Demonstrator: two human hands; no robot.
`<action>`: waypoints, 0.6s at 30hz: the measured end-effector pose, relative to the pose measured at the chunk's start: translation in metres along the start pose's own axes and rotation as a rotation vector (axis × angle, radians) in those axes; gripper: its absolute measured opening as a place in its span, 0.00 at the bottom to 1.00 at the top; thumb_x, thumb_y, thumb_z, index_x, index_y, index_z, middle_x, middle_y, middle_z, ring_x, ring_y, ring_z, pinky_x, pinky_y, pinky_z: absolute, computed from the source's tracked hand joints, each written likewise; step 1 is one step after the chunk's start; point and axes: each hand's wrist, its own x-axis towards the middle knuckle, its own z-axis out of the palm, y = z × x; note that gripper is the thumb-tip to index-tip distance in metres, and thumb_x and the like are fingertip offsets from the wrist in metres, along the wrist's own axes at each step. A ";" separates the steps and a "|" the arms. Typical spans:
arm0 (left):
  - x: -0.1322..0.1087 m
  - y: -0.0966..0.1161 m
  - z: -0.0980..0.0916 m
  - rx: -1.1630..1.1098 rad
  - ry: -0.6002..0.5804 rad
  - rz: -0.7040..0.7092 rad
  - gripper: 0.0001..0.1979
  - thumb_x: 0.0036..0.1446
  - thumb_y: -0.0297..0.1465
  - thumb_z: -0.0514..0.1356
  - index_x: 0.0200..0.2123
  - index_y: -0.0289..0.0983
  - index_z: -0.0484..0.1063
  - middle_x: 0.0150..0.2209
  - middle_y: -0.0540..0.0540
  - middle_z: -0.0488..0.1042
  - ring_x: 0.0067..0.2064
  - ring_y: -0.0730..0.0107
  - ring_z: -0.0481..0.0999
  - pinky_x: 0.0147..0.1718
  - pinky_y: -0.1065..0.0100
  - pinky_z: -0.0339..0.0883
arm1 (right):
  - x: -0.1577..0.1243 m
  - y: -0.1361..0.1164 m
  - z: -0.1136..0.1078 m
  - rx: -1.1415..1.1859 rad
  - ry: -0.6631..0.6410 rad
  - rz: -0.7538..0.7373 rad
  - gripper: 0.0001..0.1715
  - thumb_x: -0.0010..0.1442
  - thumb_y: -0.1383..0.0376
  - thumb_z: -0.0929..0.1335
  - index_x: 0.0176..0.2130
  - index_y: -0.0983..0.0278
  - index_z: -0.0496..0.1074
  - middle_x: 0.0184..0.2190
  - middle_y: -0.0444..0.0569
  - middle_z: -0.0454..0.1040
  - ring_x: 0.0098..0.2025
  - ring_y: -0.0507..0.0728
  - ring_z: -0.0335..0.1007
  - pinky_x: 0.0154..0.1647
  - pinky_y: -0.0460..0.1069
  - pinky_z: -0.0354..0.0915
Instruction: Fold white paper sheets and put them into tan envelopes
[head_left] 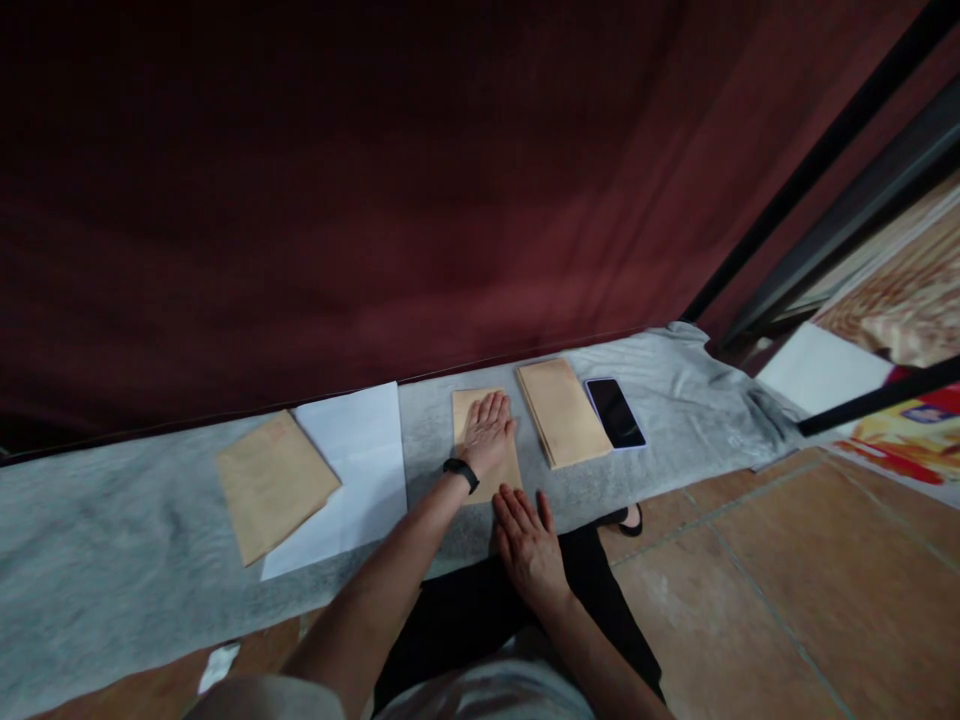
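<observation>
My left hand (487,432), with a black band on its wrist, lies flat on a brown paper envelope (510,470) in front of me. My right hand (527,545) has its fingers stretched out, the fingertips at the envelope's near right corner. Part of the envelope is hidden under the left hand. Just to the right is a stack of brown envelopes (562,412). Left of my hands, more brown envelopes (276,482) lie at an angle, overlapping a sheet of white paper (356,470).
A phone (616,412) with a dark screen lies beside the right stack. Grey cloth (112,550) covers the long narrow surface, and a dark red curtain (375,220) hangs behind it. Black bars (810,160) stand at right. A white scrap (218,666) is on the tiled floor (720,600).
</observation>
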 end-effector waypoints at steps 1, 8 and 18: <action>0.006 -0.001 0.000 -0.001 -0.004 -0.015 0.29 0.70 0.36 0.43 0.70 0.33 0.53 0.71 0.40 0.55 0.73 0.59 0.49 0.70 0.49 0.39 | 0.000 0.000 0.000 -0.002 -0.002 0.001 0.28 0.69 0.67 0.61 0.66 0.59 0.62 0.65 0.49 0.66 0.65 0.61 0.63 0.71 0.63 0.47; -0.016 -0.009 -0.001 -0.010 0.019 -0.017 0.29 0.70 0.36 0.43 0.71 0.35 0.51 0.70 0.40 0.56 0.72 0.59 0.51 0.69 0.49 0.45 | 0.000 0.000 0.000 -0.012 0.006 0.001 0.29 0.68 0.67 0.62 0.66 0.55 0.63 0.65 0.48 0.67 0.64 0.61 0.64 0.71 0.63 0.48; -0.147 -0.008 -0.012 -0.031 0.069 0.011 0.26 0.70 0.33 0.45 0.69 0.33 0.54 0.70 0.38 0.58 0.72 0.59 0.53 0.67 0.51 0.54 | -0.002 -0.006 -0.001 0.000 0.021 0.009 0.27 0.69 0.68 0.62 0.65 0.58 0.64 0.64 0.48 0.68 0.65 0.62 0.64 0.71 0.64 0.48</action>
